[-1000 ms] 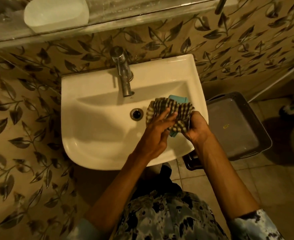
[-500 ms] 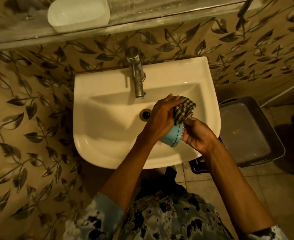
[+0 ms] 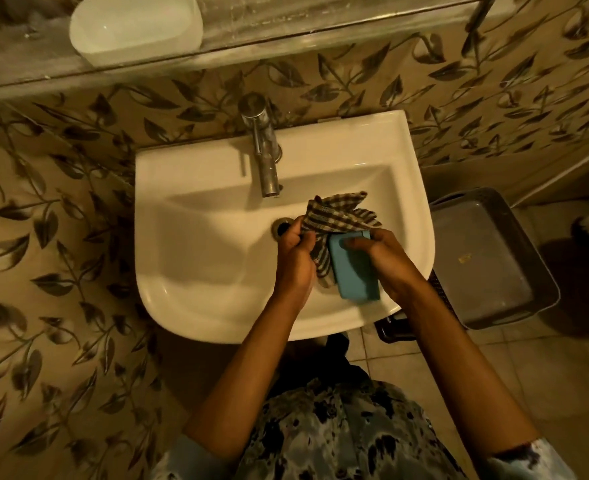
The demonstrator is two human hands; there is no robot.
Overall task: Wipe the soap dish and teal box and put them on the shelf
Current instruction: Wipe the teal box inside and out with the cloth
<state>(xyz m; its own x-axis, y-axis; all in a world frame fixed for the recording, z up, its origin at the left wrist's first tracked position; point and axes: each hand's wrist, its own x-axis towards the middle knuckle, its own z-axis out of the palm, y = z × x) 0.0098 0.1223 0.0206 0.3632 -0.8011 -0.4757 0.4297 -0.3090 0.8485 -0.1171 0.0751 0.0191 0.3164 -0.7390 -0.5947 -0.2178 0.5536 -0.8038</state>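
The left forearm [image 3: 251,368] and right forearm [image 3: 459,358], both bare, rise from the bottom of the frame and converge at centre. The left hand [image 3: 294,252], just left of centre, is curled, its fingers bunching a checked cloth [image 3: 338,213]. The right hand [image 3: 386,258], just right of centre, grips a teal box [image 3: 353,271], with the thumb laid across its upper face. Its fingers probably wrap underneath, out of sight. The hands sit near each other, with the cloth between them.

The rounded rectangular teal box [image 3: 353,271] is held over the near right part of the sink [image 3: 199,271], and a checked cloth [image 3: 341,213] touches its left side. The white soap dish [image 3: 135,26] stands on the far shelf [image 3: 286,22], at the left.
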